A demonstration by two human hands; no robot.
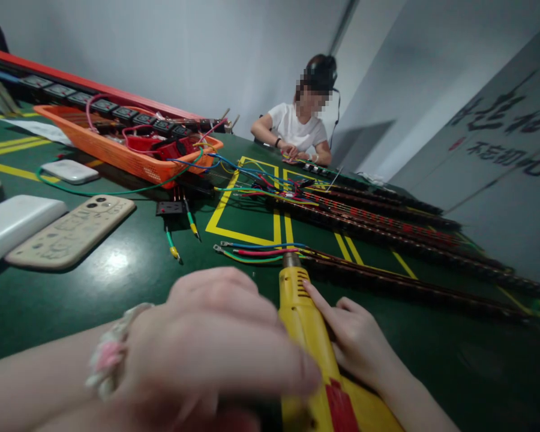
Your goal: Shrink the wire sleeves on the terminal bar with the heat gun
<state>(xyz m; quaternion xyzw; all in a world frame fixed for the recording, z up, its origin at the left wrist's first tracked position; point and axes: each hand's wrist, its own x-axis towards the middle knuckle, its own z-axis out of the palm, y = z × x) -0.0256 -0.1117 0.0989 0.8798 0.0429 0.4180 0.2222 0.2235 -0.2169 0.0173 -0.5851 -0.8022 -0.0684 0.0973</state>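
- My right hand is closed around the body of the yellow heat gun, the index finger lying along its vents.
- The gun's metal nozzle points ahead of my grip, away from me.
- My left hand, blurred and close to the camera, is just beside the gun on its left, fingers curled and partly covering it; I cannot tell whether they pinch anything or touch the gun.
- A bracelet with a pink piece circles my left wrist.
- Just ahead of my grip, at the nozzle, lie a blue wire, a red wire and a green wire; whether the nozzle touches them I cannot tell.
- A long dark strip runs from those wires off to the right of my grip, on the green table.
- More strips lie beyond it, farther ahead and right.
- Ahead and left of my left hand are a socket, a phone and a white box.
- Farther that way sits an orange basket.
- Well beyond my grip, across the table, a co-worker sits in a white top.
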